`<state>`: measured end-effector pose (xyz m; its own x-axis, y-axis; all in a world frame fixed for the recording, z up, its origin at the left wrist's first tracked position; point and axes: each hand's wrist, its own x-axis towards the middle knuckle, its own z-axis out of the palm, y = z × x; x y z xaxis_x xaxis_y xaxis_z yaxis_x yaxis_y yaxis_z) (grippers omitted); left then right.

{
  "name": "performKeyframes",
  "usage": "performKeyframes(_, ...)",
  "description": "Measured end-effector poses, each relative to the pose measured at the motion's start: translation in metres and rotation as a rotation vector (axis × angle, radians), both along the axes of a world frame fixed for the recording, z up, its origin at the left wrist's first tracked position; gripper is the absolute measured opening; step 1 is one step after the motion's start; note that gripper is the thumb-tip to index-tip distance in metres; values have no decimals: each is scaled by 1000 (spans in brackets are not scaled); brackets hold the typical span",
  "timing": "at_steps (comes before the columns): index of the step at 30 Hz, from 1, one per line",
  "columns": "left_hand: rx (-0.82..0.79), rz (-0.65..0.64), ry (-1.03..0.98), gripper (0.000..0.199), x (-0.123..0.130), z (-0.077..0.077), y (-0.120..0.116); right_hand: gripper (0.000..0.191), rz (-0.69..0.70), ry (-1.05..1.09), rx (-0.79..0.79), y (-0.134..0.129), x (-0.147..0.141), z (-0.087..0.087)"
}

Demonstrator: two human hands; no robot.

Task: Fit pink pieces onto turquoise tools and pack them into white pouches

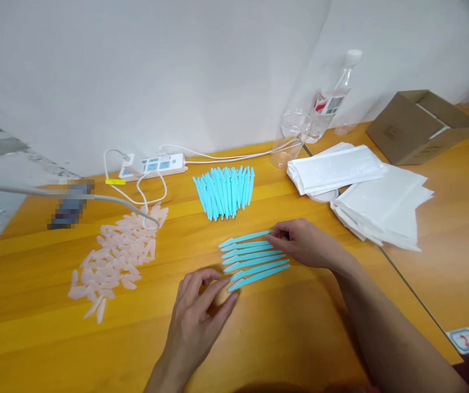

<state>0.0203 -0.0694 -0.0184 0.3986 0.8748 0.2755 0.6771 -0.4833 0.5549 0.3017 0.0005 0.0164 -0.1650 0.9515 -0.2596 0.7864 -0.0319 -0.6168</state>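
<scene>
Table: its surface looks smooth, so light sticks could slide if they are bumped.
Left hand: thumb and fingers are moderately wide, beside the blade ends at the near left; a careless fingertip could turn the nearest stick.
Right hand: fingers are narrow, at the right end of the farthest stick; I cannot tell if they pinch it. A sideways pull could make it cross its neighbour.
Pink pieces: scattered at left; the grey cable lies over their far right part and, if tugged, could scatter them.
Stick pile: farther than the row; its overlapping sticks could slip if knocked.
</scene>
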Motion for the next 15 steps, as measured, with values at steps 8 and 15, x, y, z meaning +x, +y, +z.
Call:
performKeyframes(8, 115, 247, 199, 32, -95, 1, 22, 29, -280, -90, 178, 39, -10, -19)
performKeyframes(15, 158, 263, 484, 29, -160, -11, 36, 32, -374, -229, 153, 113, -35, -24)
